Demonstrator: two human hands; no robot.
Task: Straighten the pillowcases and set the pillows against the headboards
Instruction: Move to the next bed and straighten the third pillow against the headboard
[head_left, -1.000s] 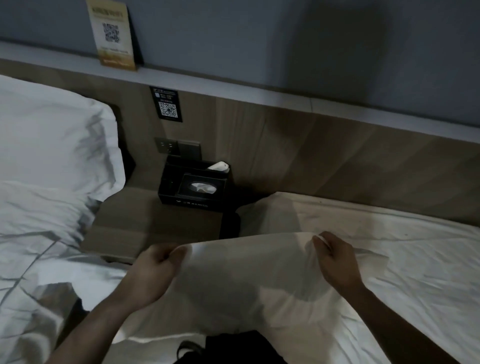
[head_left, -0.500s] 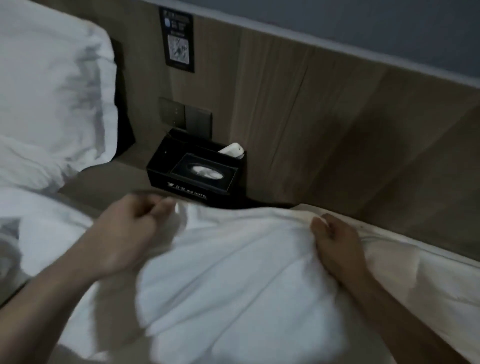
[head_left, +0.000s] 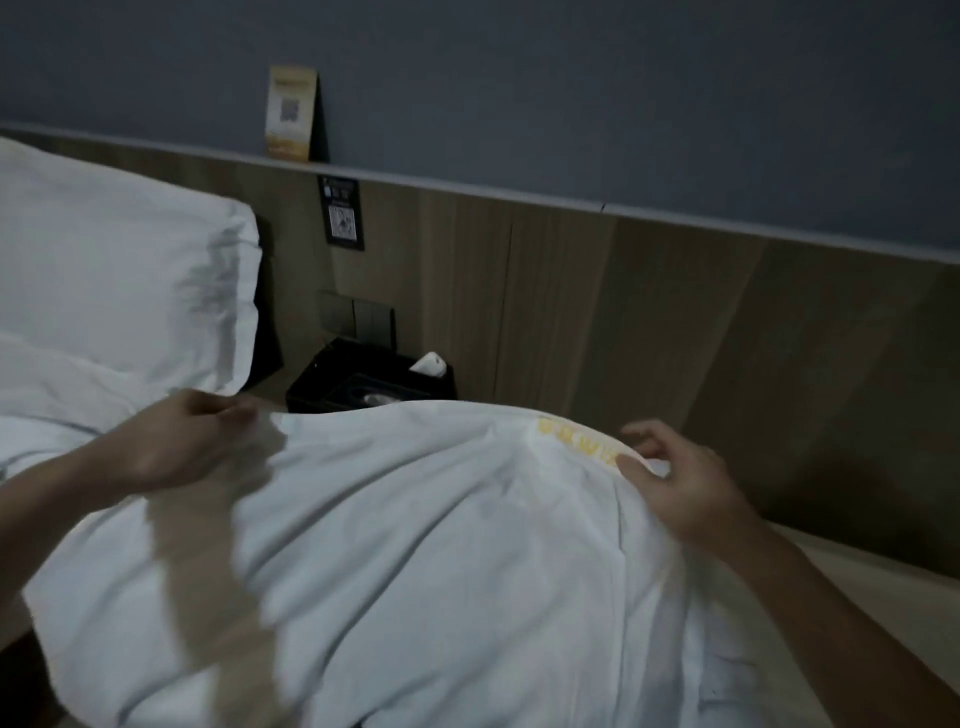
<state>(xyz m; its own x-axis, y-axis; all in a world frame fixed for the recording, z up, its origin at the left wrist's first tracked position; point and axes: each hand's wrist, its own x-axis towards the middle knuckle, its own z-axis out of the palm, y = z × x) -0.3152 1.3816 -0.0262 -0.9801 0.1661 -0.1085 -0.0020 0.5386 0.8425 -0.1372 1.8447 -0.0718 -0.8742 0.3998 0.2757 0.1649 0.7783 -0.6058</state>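
Pillow (head_left: 415, 545), white, fills lower centre of frame, short of wooden headboard (head_left: 649, 322). Left hand (head_left: 176, 447): fingers pinched on its upper-left corner. Right hand (head_left: 675, 478): fingers spread, thumb pressing upper-right edge, likely steadying the pillowcase for straightening. 1 placed pillow (head_left: 114, 280) upper left.

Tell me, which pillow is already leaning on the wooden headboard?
The far pillow on the other bed, propped against the headboard. The near pillow is held by the left hand and the right hand.

Blurred, unreadable yellow print on pillowcase (head_left: 576, 441); QR sign (head_left: 342, 221) illegible.
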